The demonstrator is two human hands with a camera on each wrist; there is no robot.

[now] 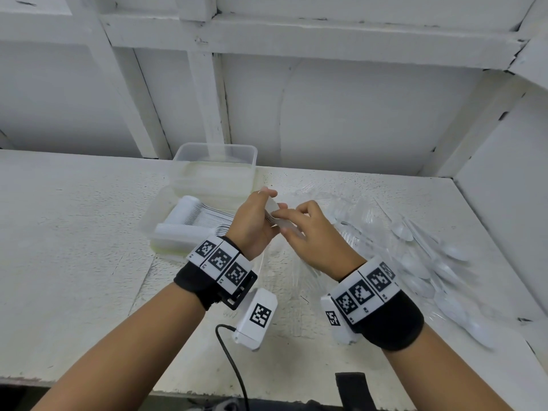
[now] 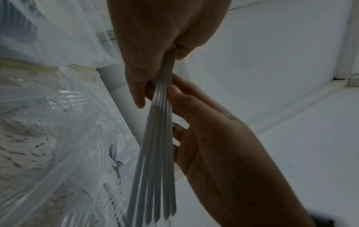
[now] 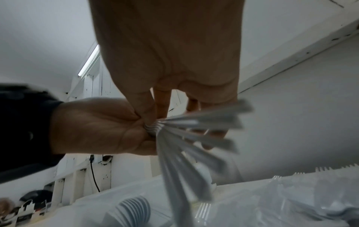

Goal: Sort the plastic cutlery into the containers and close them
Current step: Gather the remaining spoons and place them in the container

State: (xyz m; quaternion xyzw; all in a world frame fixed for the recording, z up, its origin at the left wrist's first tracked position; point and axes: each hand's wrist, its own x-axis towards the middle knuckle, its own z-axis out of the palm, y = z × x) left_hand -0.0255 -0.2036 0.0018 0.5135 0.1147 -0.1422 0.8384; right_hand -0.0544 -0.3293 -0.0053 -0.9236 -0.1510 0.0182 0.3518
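My left hand (image 1: 256, 221) grips a bundle of white plastic cutlery (image 1: 274, 213) by its heads, above the table's middle. The handles fan out below the hand (image 2: 158, 161). My right hand (image 1: 296, 226) meets the bundle from the right, with its fingers (image 2: 180, 92) lying against one side and its thumb on the other; the fanned handles (image 3: 196, 138) spread past them. Left of my hands lies an open clear container (image 1: 166, 235) with a row of stacked white spoons (image 1: 204, 216). Behind it stands a deeper clear container (image 1: 215, 161).
Loose white spoons (image 1: 430, 268) lie scattered along the table's right side, beside the side wall. Clear plastic forks (image 1: 358, 223) lie just right of my hands. A black cable (image 1: 234, 363) runs off the table's front edge. The white back wall rises behind the containers.
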